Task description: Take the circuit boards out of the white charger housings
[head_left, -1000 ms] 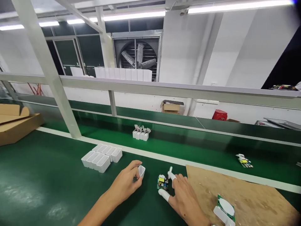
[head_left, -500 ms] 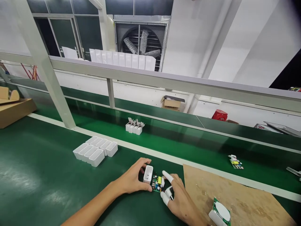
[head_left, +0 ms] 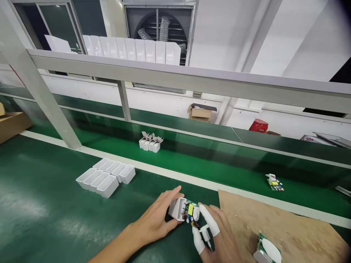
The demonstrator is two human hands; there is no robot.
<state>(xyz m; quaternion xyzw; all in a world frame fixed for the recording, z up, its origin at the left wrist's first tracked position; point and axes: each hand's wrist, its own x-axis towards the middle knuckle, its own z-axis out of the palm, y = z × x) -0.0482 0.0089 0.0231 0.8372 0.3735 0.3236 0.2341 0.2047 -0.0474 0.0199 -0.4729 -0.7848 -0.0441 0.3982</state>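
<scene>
My left hand [head_left: 157, 215] grips a small white plastic case [head_left: 174, 209] between thumb and fingers, its open end turned right toward the other hand. At that opening is a green circuit board [head_left: 190, 209] with a yellow block and small components. Its left edge meets the mouth of the case; how far inside it reaches, I cannot tell. My right hand [head_left: 219, 233], with white finger cots on thumb and index finger, pinches the board's right side. A white plug-like piece [head_left: 205, 232] on short leads hangs between those fingers.
Two rows of open white cases [head_left: 105, 177] stand left on the green bench. Filled cases [head_left: 149, 142] and another circuit board [head_left: 274, 182] lie on the green belt behind. A brown board [head_left: 246, 215] at right carries a case with a round white disc [head_left: 270, 250].
The white case has tipped so its opening faces right. The circuit board has been lifted from the bench and brought against that opening. The camera view has shifted slightly downward.
</scene>
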